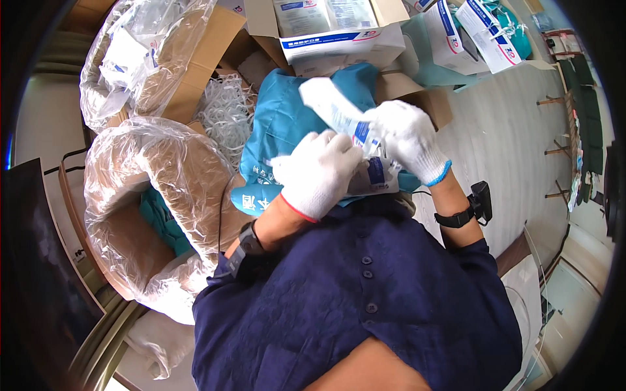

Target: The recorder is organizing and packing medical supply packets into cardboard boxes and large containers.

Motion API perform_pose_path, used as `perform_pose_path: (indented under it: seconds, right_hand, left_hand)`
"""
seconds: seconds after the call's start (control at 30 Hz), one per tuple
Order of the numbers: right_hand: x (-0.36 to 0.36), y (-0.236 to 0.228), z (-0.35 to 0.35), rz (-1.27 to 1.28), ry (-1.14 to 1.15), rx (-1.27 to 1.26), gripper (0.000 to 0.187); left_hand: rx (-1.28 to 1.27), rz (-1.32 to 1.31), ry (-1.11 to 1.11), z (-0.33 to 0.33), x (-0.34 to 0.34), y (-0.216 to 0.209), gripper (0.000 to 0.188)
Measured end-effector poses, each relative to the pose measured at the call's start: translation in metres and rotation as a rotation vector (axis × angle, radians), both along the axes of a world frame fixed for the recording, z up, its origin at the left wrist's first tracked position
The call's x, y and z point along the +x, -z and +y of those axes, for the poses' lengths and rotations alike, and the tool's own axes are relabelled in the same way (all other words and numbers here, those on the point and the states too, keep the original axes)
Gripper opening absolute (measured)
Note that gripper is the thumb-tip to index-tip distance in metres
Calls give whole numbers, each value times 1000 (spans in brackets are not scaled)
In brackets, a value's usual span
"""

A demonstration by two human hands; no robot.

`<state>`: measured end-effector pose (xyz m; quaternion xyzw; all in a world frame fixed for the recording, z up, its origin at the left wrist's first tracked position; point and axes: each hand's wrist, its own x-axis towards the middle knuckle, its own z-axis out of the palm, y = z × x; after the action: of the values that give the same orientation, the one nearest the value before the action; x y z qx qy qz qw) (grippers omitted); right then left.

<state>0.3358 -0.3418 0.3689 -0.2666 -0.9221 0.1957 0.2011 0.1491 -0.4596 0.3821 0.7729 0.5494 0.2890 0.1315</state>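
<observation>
Both my hands wear white knit gloves and meet above my lap. My right hand (405,138), with a blue cuff, grips a flat, see-through packet (339,116) with a white and blue print, whose far end sticks out to the upper left. Close beside it, my left hand (317,171), with a red cuff, has its fingers curled shut near the packet's lower end. What those fingers pinch is hidden. Below the hands lies another clear packet (377,177) with a dark blue label. A teal cloth (277,107) covers my lap.
At left stand two plastic-lined cartons: the nearer lined carton (107,195) holds teal items, the farther lined carton (192,68) holds clear packets. White straps (225,111) lie heaped between. Ahead is a printed box (342,44) of packets; white boxes (456,45) stand at right.
</observation>
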Motion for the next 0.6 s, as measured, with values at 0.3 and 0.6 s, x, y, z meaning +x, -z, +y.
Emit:
perform_pose_path:
  seconds: [0.3, 0.6]
  right_hand:
    - [9, 22, -14, 199, -9, 37, 12]
    - [-2, 36, -25, 371, 103, -138, 3]
  left_hand:
    - [-101, -99, 27, 12, 3, 44, 18]
    - [-179, -67, -72, 26, -2, 51, 11]
